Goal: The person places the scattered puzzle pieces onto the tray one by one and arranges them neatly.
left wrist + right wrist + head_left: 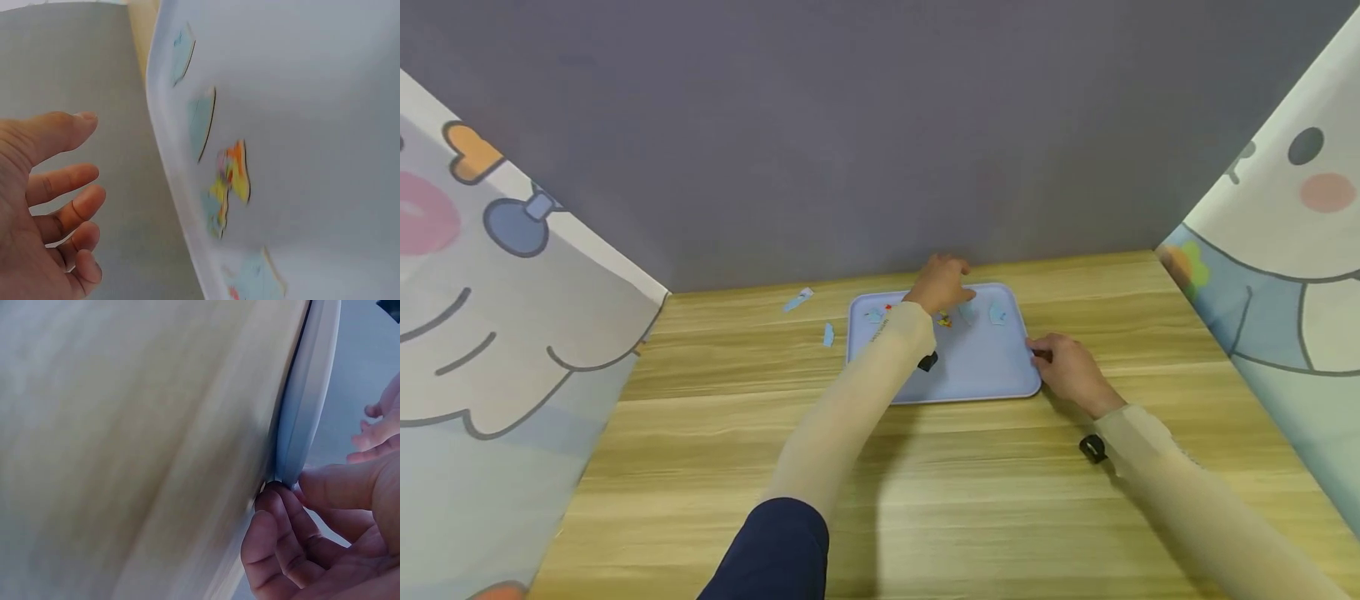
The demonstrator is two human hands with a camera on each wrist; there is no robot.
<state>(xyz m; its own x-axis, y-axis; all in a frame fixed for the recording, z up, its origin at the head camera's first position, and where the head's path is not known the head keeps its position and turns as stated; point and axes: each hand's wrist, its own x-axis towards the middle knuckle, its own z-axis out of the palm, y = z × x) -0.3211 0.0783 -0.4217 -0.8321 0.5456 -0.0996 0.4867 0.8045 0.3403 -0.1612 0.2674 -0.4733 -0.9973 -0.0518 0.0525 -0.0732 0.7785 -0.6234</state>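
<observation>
A pale lavender tray (977, 367) lies on the wooden table, with several small, flat puzzle pieces along its far side. Most are light blue, such as one piece (997, 314) at the right; a yellow-and-orange piece (236, 172) shows in the left wrist view. My left hand (938, 283) is over the tray's far edge, fingers loosely bent and apart, holding nothing. At the tray's right edge, my right hand (1069, 371) pinches the rim, thumb on top and curled fingers (290, 540) at its underside. My left forearm hides part of the tray.
Two loose light-blue pieces lie on the table left of the tray, one long piece (798, 300) and one short piece (828, 335). A grey wall (820, 167) stands behind the table (715, 433), and cartoon-printed panels flank both sides.
</observation>
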